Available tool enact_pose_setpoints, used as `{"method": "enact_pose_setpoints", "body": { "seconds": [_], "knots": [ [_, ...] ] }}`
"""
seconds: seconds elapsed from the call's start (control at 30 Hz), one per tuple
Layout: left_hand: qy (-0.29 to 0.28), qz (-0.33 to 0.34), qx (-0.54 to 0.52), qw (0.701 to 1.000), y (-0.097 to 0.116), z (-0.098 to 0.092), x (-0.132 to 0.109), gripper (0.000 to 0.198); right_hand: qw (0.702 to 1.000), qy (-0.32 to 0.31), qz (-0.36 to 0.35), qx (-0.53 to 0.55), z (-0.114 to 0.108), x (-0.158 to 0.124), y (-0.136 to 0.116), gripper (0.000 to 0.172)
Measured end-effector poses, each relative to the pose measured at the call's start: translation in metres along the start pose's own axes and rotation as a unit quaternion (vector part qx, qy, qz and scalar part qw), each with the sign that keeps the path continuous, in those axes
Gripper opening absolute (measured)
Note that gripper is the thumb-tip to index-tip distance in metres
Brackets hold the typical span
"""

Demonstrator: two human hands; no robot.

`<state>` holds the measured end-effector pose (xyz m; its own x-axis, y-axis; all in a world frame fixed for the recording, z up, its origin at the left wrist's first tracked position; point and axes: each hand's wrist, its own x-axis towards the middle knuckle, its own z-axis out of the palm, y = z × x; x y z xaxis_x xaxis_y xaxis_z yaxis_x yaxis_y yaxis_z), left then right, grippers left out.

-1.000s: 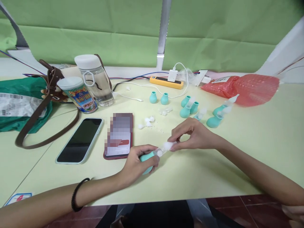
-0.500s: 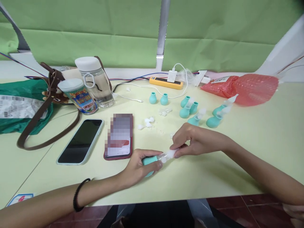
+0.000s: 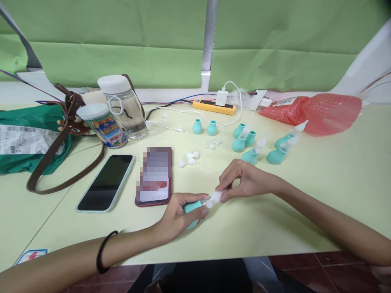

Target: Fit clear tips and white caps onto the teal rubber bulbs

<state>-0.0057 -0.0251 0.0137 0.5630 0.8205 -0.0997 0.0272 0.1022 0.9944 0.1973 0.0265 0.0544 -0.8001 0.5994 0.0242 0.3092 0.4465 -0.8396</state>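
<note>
My left hand [image 3: 177, 215] is wrapped round the teal rubber bulb [image 3: 191, 208] of what looks like a nasal aspirator. A clear plastic connector [image 3: 206, 202] sticks out of the bulb's neck toward the right. On the connector's far end sits a whitish soft tip [image 3: 216, 197], pinched between the thumb and fingers of my right hand [image 3: 236, 181]. Beyond my hands lie a few loose white tips [image 3: 192, 158] and small clear pieces [image 3: 213, 143]. Several teal bulbs stand farther back, some bare [image 3: 197, 126] and some fitted with tips [image 3: 277, 154].
Two phones, one dark-screened [image 3: 105, 183] and one in a red case [image 3: 154, 177], lie left of my hands. Behind them stand a noodle cup [image 3: 104, 126] and a water bottle [image 3: 130, 110]. A yellow power strip [image 3: 214, 107] and red bubble wrap [image 3: 330, 114] are at the back.
My right hand has shifted slightly left, toward my left hand, still pinching the tip. The left hand keeps its hold on the bulb. The view has moved a little.
</note>
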Motion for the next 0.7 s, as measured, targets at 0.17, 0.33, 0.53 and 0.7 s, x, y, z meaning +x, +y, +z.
{"method": "enact_pose_setpoints", "body": {
  "seconds": [0.17,0.33,0.53,0.7],
  "knots": [
    [-0.019,-0.009,-0.006,1.0,0.001,0.0,-0.001,0.014,1.0,-0.008,0.014,0.016,0.001,-0.002,0.001,0.021],
    [-0.026,-0.022,0.005,0.999,0.002,0.0,-0.001,0.021,0.999,0.019,0.033,0.032,0.006,-0.012,-0.003,0.019],
    [0.027,0.043,-0.036,0.998,-0.002,-0.001,-0.001,0.048,0.981,0.181,0.026,-0.061,-0.017,-0.012,-0.045,0.015],
    [0.031,0.037,-0.113,0.992,-0.006,-0.002,0.004,0.032,0.885,0.396,0.019,-0.244,-0.056,0.028,-0.065,0.018]
  ]
}}
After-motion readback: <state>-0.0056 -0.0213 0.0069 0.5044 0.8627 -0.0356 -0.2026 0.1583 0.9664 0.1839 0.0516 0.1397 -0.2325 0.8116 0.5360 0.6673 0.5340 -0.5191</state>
